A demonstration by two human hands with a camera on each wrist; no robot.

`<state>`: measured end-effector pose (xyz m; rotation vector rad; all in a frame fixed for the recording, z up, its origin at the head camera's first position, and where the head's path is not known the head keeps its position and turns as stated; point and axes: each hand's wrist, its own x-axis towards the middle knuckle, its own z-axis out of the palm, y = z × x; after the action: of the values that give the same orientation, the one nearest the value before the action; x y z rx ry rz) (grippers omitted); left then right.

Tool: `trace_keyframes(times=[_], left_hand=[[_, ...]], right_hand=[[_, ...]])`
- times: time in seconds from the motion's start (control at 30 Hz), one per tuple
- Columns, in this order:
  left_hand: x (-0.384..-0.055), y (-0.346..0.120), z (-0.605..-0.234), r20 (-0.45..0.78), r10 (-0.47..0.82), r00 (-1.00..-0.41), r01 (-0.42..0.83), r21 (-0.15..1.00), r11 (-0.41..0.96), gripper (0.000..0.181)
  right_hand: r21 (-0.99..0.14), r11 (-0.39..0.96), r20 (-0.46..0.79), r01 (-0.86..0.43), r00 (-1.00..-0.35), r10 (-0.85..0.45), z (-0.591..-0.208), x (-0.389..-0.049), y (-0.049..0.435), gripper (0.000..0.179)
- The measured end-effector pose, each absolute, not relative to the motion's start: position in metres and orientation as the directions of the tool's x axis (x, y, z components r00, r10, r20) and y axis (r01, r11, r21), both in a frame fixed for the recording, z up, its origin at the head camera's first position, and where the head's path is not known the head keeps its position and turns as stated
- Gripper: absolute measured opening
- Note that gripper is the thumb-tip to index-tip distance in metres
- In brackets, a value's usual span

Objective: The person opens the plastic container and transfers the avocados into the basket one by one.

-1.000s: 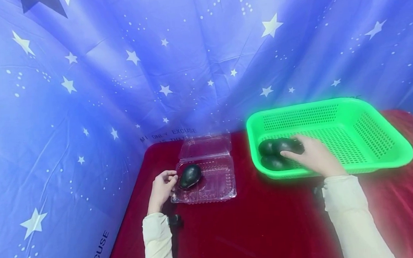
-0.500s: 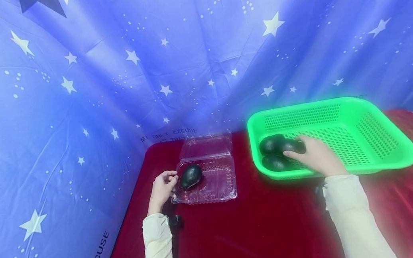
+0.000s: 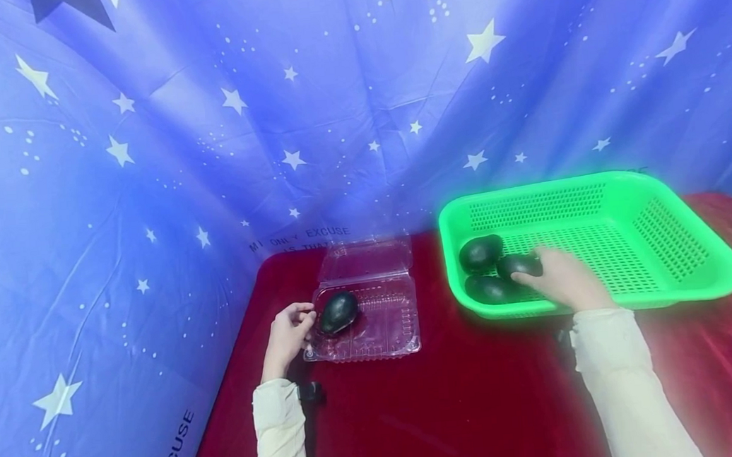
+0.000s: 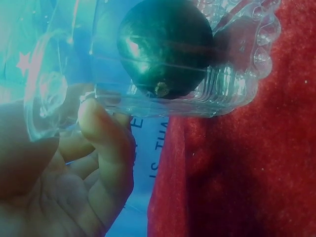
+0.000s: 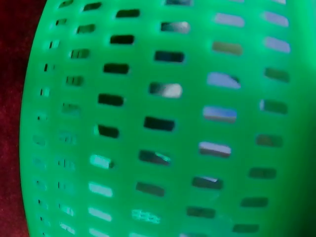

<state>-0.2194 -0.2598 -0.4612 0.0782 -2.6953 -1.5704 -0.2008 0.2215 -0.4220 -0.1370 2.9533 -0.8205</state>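
Note:
My right hand [image 3: 563, 275] is inside the green basket [image 3: 685, 234], its thumb and fingers around a dark avocado [image 3: 520, 266]. Two more avocados lie close by at the basket's left end, a rear one [image 3: 480, 254] and a front one [image 3: 488, 288]. To the left, my left hand [image 3: 289, 333] pinches the edge of an open clear plastic clamshell box [image 3: 382, 326]. A single avocado [image 3: 338, 311] lies in the left part of that box. In the left wrist view the thumb [image 4: 98, 123] presses on the box's rim, and the avocado [image 4: 165, 47] shows through the clear wall.
Red cloth [image 3: 454, 399] covers the table under box and basket. The clamshell's lid [image 3: 364, 258] is folded back toward the blue star-printed curtain [image 3: 357, 101]. The basket's slotted wall [image 5: 133, 108] fills the right wrist view and hides the right hand there.
My right hand and the avocado it grips have shifted slightly right and down in the basket, uncovering more of the rear avocado. The left hand and the box have stayed put.

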Motion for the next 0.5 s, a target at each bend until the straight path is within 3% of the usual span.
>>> trace_keyframes(times=[0.5], left_hand=[[-0.2197,-0.2597,-0.4611,-0.005,-0.053,-0.999,-0.03,0.871,0.491,0.023]], right_hand=[[-0.508,0.858,-0.013,-0.079,-0.995,-0.099,-0.4213,-0.2022,0.2199,0.069]])
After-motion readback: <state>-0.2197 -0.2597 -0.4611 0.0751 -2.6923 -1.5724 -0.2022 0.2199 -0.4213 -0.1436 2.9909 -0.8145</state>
